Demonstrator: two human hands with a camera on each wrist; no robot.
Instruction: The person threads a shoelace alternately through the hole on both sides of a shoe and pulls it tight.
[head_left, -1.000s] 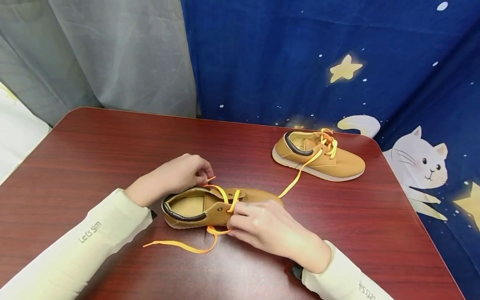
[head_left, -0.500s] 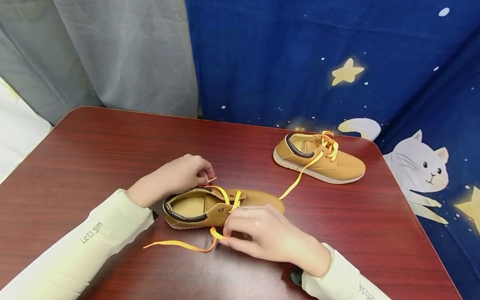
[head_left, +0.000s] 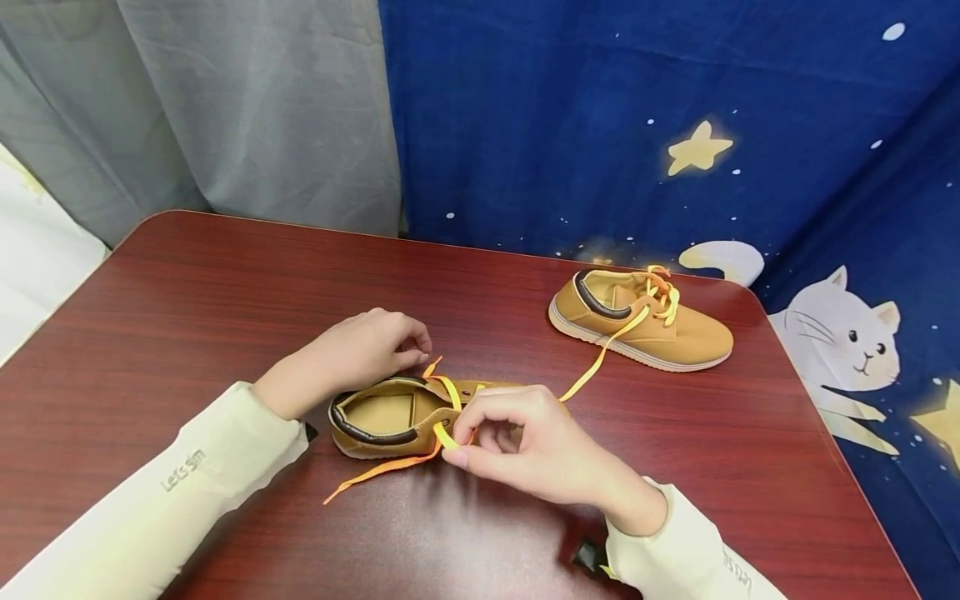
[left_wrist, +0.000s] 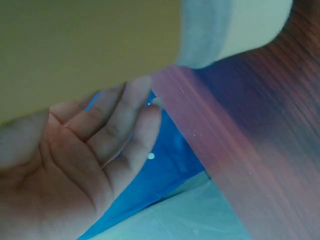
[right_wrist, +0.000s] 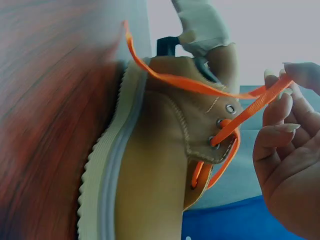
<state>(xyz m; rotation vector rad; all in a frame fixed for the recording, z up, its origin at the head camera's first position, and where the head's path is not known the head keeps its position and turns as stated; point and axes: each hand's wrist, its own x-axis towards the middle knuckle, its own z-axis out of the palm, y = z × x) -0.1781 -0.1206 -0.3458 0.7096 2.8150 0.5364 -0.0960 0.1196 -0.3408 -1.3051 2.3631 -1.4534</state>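
Note:
A tan lace-up shoe (head_left: 378, 412) with a dark padded collar stands on the table, its toe pointing right. My right hand (head_left: 536, 446) pinches the yellow-orange shoelace (right_wrist: 250, 110) between thumb and forefinger at the near side. In the right wrist view the lace runs taut from an eyelet (right_wrist: 214, 142) to the fingertips, and its loose end trails past the heel. My left hand (head_left: 371, 350) lies along the far side of the shoe with fingers loosely bent. The left wrist view shows its fingers (left_wrist: 132, 137) beside the shoe; the thumb tip is hidden.
A matching shoe (head_left: 637, 321) stands at the back right, its lace (head_left: 607, 354) trailing over the table toward the near shoe. The reddish-brown table (head_left: 247, 275) ends before a grey curtain (head_left: 277, 108) and a blue starry curtain (head_left: 540, 108).
My right hand has drawn the lace upward from the near eyelets, and the loose end on the table has slid closer to the shoe. The left hand stays nearly still.

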